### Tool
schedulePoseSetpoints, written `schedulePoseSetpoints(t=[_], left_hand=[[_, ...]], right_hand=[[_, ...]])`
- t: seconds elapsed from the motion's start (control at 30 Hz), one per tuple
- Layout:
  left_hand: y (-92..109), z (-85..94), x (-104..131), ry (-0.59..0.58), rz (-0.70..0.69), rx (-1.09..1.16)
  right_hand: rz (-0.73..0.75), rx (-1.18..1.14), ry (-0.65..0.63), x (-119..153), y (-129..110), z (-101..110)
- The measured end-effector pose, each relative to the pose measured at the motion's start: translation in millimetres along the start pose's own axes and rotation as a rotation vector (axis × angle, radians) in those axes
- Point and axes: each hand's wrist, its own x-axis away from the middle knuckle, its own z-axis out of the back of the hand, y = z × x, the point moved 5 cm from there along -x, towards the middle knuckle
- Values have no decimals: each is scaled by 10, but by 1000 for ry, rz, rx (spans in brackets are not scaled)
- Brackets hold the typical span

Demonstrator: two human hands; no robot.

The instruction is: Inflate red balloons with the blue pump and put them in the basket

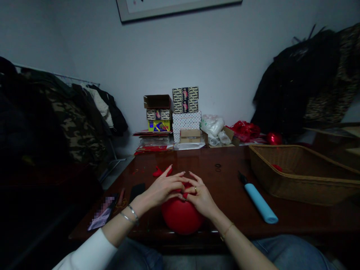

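Observation:
A round, inflated red balloon [182, 217] is at the table's near edge, between my forearms. On top of it my left hand [165, 187] and my right hand [199, 195] meet, their thumbs and index fingers pinching the balloon's neck. The other fingers of both hands are stretched out and raised. The exact grip on the neck is partly hidden by the fingers. Just beyond my left hand lies a small piece of red balloon material [158, 172].
A light blue hand pump [261, 203] lies right of my hands, with a wicker basket [303, 187] beyond it. Two dark rings [218, 167] are farther back. A phone [104, 213] lies at the left. Stacked boxes [185, 116] stand along the wall.

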Motion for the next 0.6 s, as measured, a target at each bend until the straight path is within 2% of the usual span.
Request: schedulePoseSetpoints(t=[0.23,0.33,0.5,0.6], left_hand=[[91,23,-38,-43,-46,25],[135,50,-47,-42,-20,61],[115,112,-14,83,117,97],[64,116,35,118,119,86]], right_hand=[[4,-13,-29,30,-3,13],[14,-25,-39,30,-16,21],[29,-36,-42,27,-36,36],[19,-37,-45,43,-16,52]])
